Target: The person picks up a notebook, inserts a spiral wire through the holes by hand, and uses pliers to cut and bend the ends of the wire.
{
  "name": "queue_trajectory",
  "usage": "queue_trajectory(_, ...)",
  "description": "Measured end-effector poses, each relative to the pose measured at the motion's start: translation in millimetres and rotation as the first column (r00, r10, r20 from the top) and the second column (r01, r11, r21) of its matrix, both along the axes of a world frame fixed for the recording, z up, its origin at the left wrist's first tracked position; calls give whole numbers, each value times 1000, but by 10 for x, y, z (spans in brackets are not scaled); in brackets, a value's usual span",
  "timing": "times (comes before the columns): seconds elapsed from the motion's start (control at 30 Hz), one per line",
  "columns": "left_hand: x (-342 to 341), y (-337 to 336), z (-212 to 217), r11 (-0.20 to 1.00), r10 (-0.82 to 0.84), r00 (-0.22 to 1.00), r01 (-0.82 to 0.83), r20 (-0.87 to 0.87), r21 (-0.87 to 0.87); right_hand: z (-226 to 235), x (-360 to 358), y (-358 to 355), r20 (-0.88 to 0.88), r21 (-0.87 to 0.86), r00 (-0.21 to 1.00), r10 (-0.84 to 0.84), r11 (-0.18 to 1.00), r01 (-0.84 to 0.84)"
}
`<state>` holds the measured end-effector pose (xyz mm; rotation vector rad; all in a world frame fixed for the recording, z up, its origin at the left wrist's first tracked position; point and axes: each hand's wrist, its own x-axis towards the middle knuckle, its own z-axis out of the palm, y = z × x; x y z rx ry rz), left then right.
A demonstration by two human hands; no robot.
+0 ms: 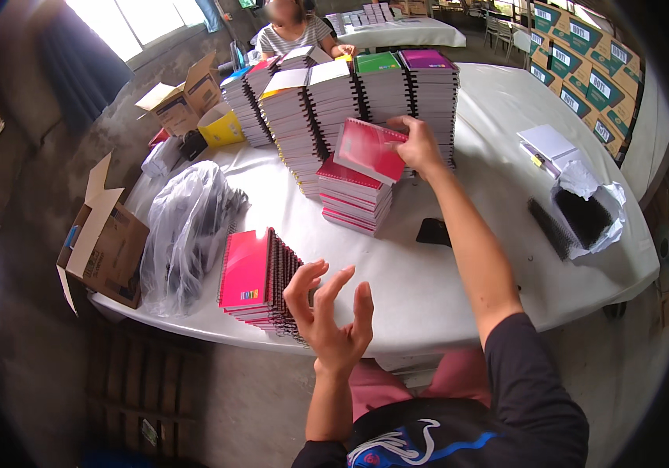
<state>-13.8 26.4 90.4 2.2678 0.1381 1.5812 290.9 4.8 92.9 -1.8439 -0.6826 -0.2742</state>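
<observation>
My right hand (pixel 420 148) grips a red notebook (pixel 370 152) by its right edge, tilted above a stack of red-covered notebooks (pixel 355 201). Small holes run along the edge of its cover, and I see no wire binding on it. Nearer to me, my left hand (pixel 330 318) is raised with fingers bent and apart, holding nothing. Just left of it stands a pile of red notebooks bound with dark spiral wire (pixel 245 269). Whether my left fingers touch that pile's wire edge I cannot tell.
Tall notebook stacks (pixel 291 132) stand behind. Left are a clear plastic bag (pixel 190 234) and open cardboard boxes (pixel 116 242). A black item (pixel 433 232) and paper-wrapped black wire spirals (pixel 584 214) lie right on the white table (pixel 475 312). Another person (pixel 295 35) sits opposite.
</observation>
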Motion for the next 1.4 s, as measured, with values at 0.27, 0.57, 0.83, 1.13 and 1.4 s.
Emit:
queue_trajectory(0.27,511,-429,-616,994,100,864,-61,-493,95,-758,-1493,-1243,116,-116,964,241,967,-228)
queue_trajectory(0.57,871,-363,-960,999,12,836,9,-549,36,-1045,-181,-2786,314,-580,820,-478,587,564)
queue_trajectory(0.83,1015,-365,-955,997,66,889,-71,-454,7,-1034,199,-2944,197,-821,928,-316,464,333)
queue_trajectory(1.13,938,-407,-950,991,127,869,-134,-479,19,-473,-319,-2763,292,-653,954,-72,713,254)
queue_trajectory(1.4,817,-345,-996,992,124,883,-122,-453,35,-522,-1355,-1846,-170,-134,933,318,930,-342)
